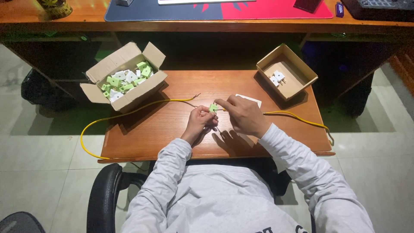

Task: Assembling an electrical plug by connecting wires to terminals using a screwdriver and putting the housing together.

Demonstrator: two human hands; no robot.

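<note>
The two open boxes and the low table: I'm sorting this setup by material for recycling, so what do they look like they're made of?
Left box and right box: brown corrugated cardboard by the look, matte, with folded flaps and raw edges. Low table: wood or wood-look laminate, reddish-brown with visible grain and a slight sheen; which of the two cannot be told from here.

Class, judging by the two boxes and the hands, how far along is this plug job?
Done: two or so white plugs lie in the right box. In hand: left hand and right hand hold a green plug. Left: the left box is still piled with parts.
</note>
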